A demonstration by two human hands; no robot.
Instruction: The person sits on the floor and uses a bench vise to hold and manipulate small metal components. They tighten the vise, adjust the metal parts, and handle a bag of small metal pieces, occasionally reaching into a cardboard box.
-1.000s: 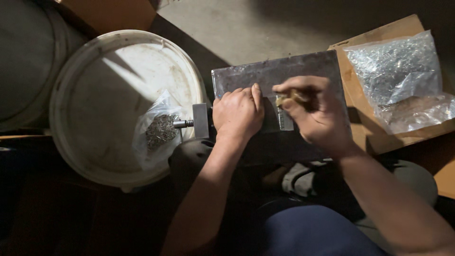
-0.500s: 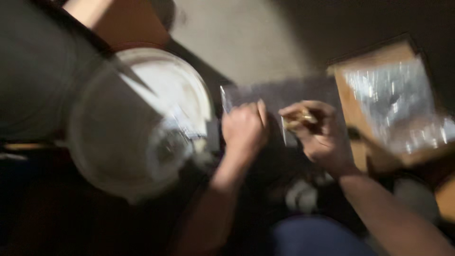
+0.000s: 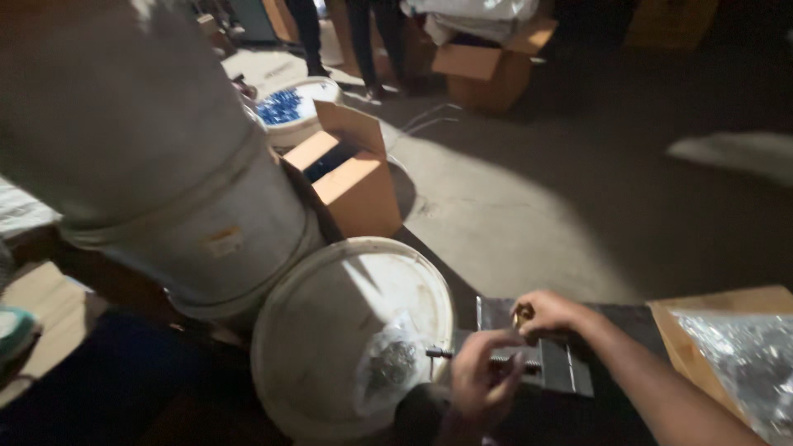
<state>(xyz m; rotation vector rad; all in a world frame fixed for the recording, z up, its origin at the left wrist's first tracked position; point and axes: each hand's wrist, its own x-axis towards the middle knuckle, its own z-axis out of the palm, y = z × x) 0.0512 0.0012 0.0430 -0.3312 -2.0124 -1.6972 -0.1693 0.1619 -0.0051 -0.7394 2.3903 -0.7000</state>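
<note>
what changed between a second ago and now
The view tilted up, so the floor and an open cardboard box came into sight. The left hand slid toward the near end of the small metal vise. The right hand stays on it, pinching a small brass piece. The white bucket stayed put.

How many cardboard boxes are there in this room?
3, perhaps more in the dark. One open cardboard box stands beside the big grey barrel, one open box sits far back on the floor, and one box lies at the right edge.
</note>
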